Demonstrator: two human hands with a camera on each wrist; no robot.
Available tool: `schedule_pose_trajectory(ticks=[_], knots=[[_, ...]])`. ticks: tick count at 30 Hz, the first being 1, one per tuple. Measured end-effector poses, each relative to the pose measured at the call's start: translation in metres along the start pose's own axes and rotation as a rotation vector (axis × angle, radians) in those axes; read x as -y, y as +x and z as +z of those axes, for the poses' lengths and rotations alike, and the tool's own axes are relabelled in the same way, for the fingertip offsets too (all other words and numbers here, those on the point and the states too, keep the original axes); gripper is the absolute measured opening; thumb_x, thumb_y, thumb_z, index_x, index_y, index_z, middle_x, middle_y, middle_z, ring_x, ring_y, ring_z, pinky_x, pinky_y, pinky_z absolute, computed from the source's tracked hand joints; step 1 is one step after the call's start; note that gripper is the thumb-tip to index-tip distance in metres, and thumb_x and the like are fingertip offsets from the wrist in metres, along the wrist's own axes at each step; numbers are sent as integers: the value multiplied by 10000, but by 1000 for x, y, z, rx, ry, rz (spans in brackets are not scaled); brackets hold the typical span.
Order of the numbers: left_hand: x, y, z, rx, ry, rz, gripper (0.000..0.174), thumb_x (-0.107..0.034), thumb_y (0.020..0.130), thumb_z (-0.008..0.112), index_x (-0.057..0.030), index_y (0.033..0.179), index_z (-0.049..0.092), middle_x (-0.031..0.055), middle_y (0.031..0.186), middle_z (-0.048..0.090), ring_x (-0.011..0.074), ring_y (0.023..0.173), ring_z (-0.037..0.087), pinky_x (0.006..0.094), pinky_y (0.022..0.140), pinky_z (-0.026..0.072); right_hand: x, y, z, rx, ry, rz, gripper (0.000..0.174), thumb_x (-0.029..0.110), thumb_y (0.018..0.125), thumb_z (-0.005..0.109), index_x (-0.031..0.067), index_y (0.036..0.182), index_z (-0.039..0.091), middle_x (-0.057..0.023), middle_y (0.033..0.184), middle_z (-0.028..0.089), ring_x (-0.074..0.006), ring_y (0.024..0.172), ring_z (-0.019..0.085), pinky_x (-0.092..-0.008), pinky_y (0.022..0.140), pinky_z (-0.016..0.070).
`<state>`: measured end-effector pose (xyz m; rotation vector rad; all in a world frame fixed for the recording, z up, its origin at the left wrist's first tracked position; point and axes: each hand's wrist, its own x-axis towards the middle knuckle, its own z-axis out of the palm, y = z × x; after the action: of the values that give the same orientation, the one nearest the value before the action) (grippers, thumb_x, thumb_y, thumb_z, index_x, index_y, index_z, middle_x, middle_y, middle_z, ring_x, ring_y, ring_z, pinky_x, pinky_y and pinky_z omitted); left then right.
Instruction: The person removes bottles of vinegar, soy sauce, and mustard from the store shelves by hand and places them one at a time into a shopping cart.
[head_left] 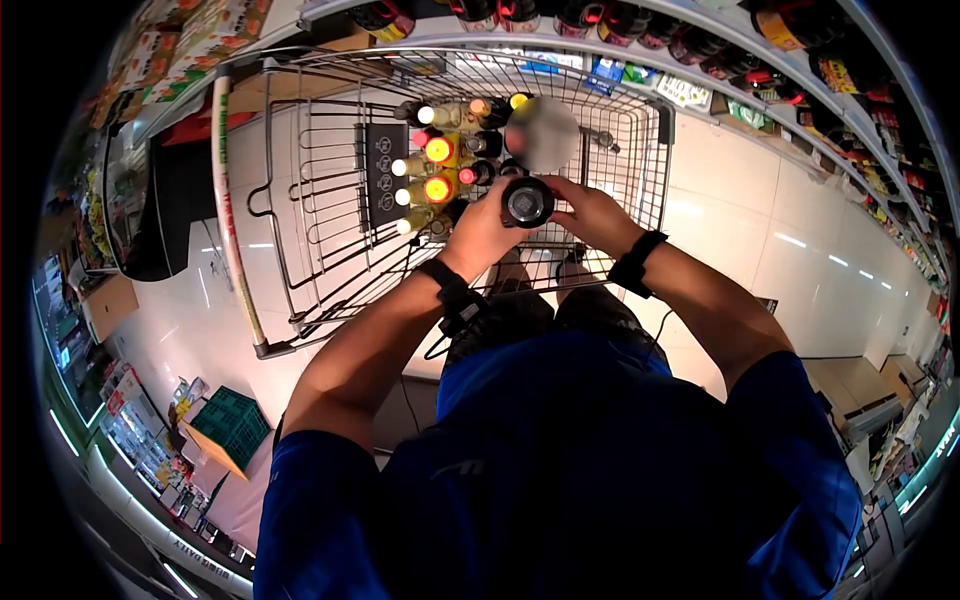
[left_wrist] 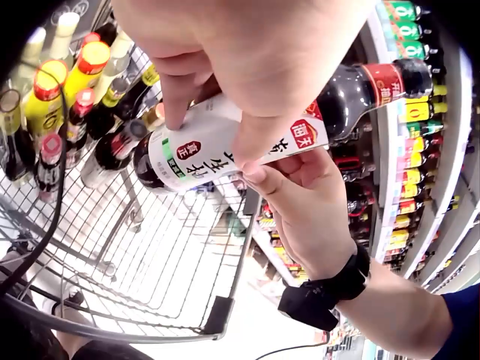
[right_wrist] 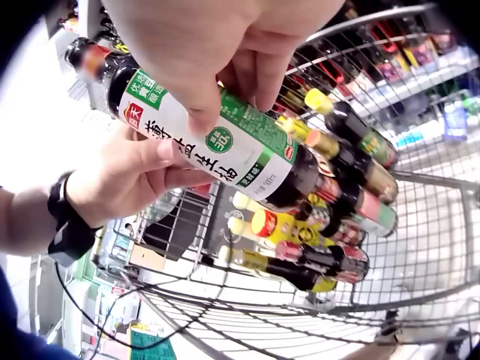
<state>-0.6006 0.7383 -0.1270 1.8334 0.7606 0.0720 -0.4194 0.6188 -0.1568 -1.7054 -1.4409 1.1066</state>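
Both hands hold one dark soy sauce bottle [head_left: 527, 203] with a white and green label above the shopping cart. Seen from the head, its black cap end points up at the camera. My left hand [head_left: 480, 235] grips one side, its thumb and fingers pressed on the label in the left wrist view. From the other side, my right hand [head_left: 600, 215] pinches the label, which shows large characters in the right wrist view. The bottle lies slanted in both wrist views, with a red band round its neck [left_wrist: 384, 81]. Several bottles [head_left: 440, 150] with yellow, red and pale caps stand below in the cart.
The wire shopping cart [head_left: 320, 150] stands in front of the person, its handle [head_left: 230, 210] at left. Shelves of dark bottles [head_left: 700, 45] run along the far and right sides. A green crate [head_left: 232, 425] is at lower left. Cables [right_wrist: 82, 322] hang from the wrists.
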Motion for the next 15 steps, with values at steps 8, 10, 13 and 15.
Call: schedule_pose_trajectory(ticks=[8, 10, 13, 15], knots=[[76, 26, 40, 382, 376, -149, 674, -179, 770, 694, 75, 1328, 414, 287, 978, 650, 404, 920, 647, 444, 798, 519, -89, -4, 60, 143, -137, 91, 630, 120, 863, 623, 139, 1421, 330, -203, 938, 638, -381, 821, 647, -466, 705, 518], [91, 35, 48, 369, 213, -193, 551, -182, 792, 677, 59, 1239, 462, 276, 969, 657, 401, 915, 650, 445, 792, 516, -111, 3, 76, 93, -108, 10, 566, 111, 870, 610, 142, 1380, 366, -188, 890, 645, -375, 793, 651, -465, 687, 518], [114, 44, 51, 427, 124, -238, 754, -287, 764, 733, 46, 1338, 375, 240, 1062, 645, 359, 1020, 634, 385, 865, 493, -125, 14, 89, 95, -144, 86, 484, 97, 871, 601, 136, 1314, 409, -169, 820, 650, -368, 758, 655, -466, 664, 518], [132, 48, 57, 420, 64, -277, 793, -290, 745, 763, 42, 1347, 368, 229, 1113, 636, 350, 1038, 633, 378, 880, 494, -140, 21, 102, 52, -180, 39, 461, 88, 866, 601, 129, 1288, 418, -178, 825, 650, -368, 776, 659, -463, 667, 521]])
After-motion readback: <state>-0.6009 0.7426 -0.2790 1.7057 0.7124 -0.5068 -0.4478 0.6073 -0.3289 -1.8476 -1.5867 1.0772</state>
